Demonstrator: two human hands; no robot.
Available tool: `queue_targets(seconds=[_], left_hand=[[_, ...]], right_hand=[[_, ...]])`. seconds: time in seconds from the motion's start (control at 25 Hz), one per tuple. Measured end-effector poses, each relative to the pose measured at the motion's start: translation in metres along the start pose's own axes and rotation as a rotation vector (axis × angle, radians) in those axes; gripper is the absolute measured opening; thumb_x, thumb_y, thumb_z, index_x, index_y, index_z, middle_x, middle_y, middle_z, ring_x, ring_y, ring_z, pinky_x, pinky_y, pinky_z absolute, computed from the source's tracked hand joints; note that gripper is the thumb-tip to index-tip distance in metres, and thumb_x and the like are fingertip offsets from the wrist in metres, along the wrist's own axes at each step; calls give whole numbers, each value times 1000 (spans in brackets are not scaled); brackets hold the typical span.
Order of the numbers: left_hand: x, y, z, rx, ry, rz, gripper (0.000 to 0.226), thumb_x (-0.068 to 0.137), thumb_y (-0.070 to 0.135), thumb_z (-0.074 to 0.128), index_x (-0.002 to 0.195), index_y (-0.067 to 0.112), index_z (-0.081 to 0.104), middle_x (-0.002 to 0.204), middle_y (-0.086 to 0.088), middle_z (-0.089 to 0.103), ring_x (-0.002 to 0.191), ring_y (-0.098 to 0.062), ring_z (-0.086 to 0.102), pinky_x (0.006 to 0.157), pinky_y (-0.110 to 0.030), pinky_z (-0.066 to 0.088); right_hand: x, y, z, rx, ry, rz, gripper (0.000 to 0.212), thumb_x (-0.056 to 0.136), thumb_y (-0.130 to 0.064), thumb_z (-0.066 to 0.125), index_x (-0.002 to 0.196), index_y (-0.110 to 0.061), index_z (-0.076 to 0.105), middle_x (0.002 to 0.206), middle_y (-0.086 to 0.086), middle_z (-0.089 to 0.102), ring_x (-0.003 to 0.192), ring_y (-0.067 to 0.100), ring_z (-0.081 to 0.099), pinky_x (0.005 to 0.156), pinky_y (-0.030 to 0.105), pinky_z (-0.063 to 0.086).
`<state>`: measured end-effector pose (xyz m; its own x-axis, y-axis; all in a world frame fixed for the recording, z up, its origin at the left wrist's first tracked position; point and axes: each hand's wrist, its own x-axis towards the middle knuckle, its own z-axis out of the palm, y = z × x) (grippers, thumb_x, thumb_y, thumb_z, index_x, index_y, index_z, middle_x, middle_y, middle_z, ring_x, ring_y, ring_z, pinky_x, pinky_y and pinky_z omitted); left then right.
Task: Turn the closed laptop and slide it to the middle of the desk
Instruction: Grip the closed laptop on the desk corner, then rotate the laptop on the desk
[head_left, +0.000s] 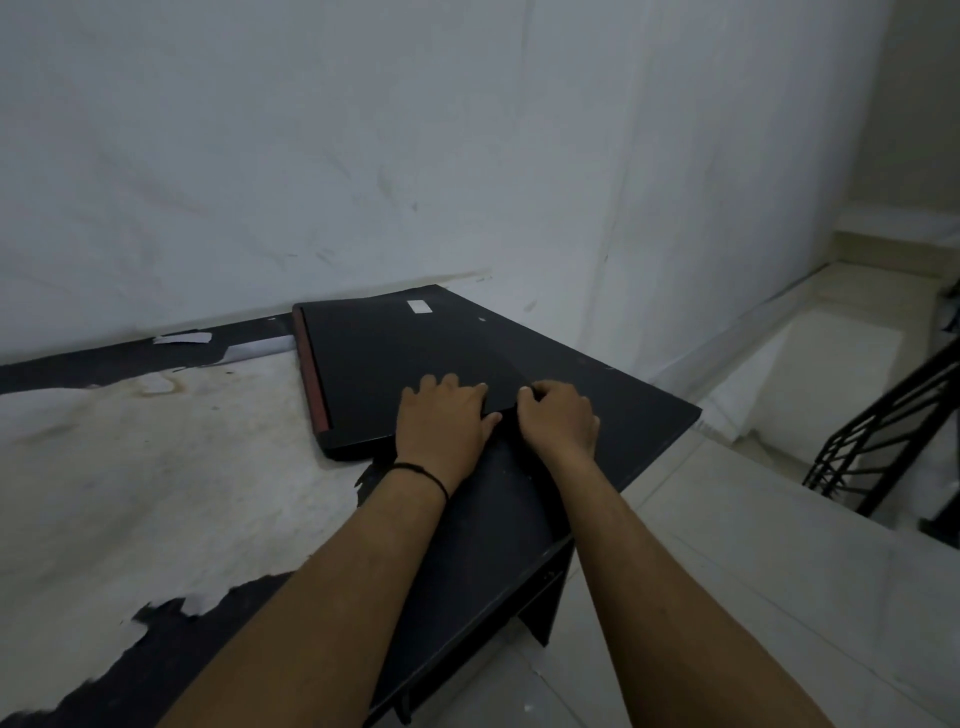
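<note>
A dark desk (597, 374) with torn white covering (156, 467) is seen; a closed laptop (405, 358) is laid flat near its right end.

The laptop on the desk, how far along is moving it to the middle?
Little looks done: the closed laptop still lies at the desk's far right corner, near the wall. In hand: the left hand rests flat on its lid and the right hand grips its near right corner. Left to do: turning it and sliding it leftward to the middle.
</note>
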<state>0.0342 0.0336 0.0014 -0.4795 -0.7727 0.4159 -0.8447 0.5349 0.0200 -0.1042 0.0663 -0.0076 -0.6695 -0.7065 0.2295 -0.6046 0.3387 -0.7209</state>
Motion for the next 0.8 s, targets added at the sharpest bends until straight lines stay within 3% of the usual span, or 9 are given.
queue_targets(seconds=[0.12, 0.36, 0.6, 0.8], left_hand=[[9, -2, 15, 21, -40, 19, 56, 97, 59, 34, 146, 34, 38, 145, -10, 47, 131, -34, 41, 107, -53, 34], [7, -9, 10, 36, -87, 51, 55, 98, 58, 34, 146, 33, 38, 143, -10, 49, 129, -33, 44, 106, -54, 36], [-49, -44, -26, 79, -94, 114, 56, 99, 56, 32, 150, 33, 33, 149, -5, 45, 132, -28, 44, 104, -48, 40], [-89, -72, -49, 99, -103, 89, 60, 97, 60, 31, 152, 34, 30, 154, -2, 40, 138, -27, 38, 109, -46, 37]], right_hand=[[3, 0, 5, -41, 22, -12, 36, 98, -41, 44, 112, -25, 73, 117, 1, 73, 122, 28, 55, 106, 43, 35], [-4, -3, -2, -52, -53, 7, 38, 99, -45, 46, 113, -23, 73, 117, 2, 73, 121, 28, 57, 106, 42, 34], [-59, -21, -3, 25, -68, -7, 33, 92, -47, 58, 77, -19, 71, 77, -5, 71, 80, 19, 64, 96, 39, 44], [-100, -34, -1, 50, -126, -61, 42, 85, -47, 68, 60, -14, 63, 57, -5, 63, 61, 16, 63, 73, 34, 52]])
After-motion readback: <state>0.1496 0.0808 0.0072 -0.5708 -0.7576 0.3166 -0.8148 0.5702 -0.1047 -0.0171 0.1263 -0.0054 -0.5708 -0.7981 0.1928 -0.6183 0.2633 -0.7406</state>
